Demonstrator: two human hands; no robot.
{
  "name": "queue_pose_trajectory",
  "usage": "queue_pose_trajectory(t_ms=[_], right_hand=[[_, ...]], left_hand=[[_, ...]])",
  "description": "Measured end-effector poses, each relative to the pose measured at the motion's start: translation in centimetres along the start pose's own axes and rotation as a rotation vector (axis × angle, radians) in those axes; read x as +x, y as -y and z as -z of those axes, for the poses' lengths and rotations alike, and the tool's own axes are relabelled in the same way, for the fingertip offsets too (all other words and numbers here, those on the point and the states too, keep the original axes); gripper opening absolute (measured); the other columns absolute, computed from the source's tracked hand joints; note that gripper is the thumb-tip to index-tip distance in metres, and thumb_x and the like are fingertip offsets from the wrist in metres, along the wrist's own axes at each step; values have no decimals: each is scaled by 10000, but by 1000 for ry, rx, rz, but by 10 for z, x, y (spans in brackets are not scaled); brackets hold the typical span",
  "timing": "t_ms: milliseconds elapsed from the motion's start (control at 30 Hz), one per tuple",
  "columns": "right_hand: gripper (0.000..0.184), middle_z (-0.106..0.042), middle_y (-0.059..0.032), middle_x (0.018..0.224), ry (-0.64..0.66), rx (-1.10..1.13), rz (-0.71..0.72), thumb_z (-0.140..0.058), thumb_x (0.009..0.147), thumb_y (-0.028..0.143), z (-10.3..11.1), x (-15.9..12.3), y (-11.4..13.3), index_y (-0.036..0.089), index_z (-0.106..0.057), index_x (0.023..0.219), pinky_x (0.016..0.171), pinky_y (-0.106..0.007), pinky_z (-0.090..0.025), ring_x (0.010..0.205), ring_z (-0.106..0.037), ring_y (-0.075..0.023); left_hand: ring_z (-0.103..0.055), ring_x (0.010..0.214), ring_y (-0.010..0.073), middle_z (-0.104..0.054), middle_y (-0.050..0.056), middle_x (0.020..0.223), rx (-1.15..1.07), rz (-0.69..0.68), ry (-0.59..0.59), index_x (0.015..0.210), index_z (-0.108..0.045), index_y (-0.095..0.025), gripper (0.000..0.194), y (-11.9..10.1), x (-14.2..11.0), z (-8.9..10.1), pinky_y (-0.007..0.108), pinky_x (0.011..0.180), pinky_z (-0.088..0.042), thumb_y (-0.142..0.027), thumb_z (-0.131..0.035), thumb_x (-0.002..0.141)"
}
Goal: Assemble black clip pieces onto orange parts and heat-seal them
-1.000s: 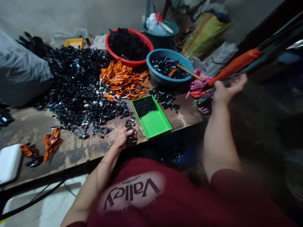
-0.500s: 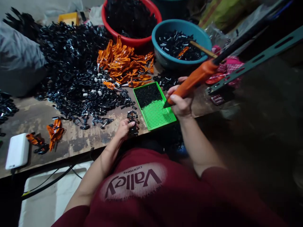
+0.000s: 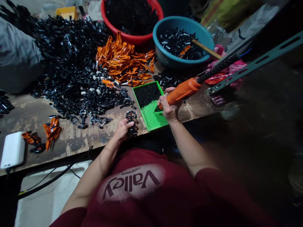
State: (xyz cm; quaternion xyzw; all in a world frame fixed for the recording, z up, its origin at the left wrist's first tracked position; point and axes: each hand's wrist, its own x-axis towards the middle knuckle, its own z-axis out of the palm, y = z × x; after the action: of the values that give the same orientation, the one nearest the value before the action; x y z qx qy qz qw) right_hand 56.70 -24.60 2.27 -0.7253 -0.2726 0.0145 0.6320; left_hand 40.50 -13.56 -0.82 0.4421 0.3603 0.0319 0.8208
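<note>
My right hand (image 3: 168,108) is closed around an orange-handled tool (image 3: 183,90) whose tip points down onto the green perforated tray (image 3: 153,118). The far half of that tray is covered with tiny black pieces. My left hand (image 3: 123,129) rests at the table's near edge, left of the tray, with its fingers wrapped round a small black plastic part (image 3: 132,122). A black cord runs from the tool's back end up to the right.
A big heap of black plastic parts (image 3: 68,63) and a pile of orange parts (image 3: 123,64) lie behind my hands. A red basin (image 3: 132,38) and a teal basin (image 3: 170,60) stand further back. A white box (image 3: 13,150) sits at the left, a green slotted bar (image 3: 255,63) at the right.
My right hand has brought the orange tool from the far right down and left onto the green tray. The left hand has stayed on the black part.
</note>
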Motion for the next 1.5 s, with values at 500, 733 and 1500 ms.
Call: queue_pose_trajectory(t_ms=[500,733,1500], right_hand=[[493,-401,46,621,34,320,184,-590,743,631,-3,-3,42,275,-421,1039,513,-314,-478,479,-478,-133],[584,-491,11,676,310,329,153,-524,761,705,-38,-44,53,297,-376,1151,589,-361,-507,589,-559,-168],[170,-483,54,529,777,642,405,-661,784,278,-31,-42,72,259,-492,799,509,-296,-437,460,-492,-129]], left_hand=[[-553,459,116,-602,0,546,-42,-3,-80,719,-543,-123,339,5,-2,-10,247,469,-449,-232,-754,477],[-515,420,92,-599,-3,503,-44,-44,-115,623,-572,-111,209,3,-6,-10,213,442,-399,-159,-718,482],[-423,516,69,-478,-45,508,326,-130,-125,561,-566,-112,45,-4,-22,-8,194,523,-355,-76,-590,546]])
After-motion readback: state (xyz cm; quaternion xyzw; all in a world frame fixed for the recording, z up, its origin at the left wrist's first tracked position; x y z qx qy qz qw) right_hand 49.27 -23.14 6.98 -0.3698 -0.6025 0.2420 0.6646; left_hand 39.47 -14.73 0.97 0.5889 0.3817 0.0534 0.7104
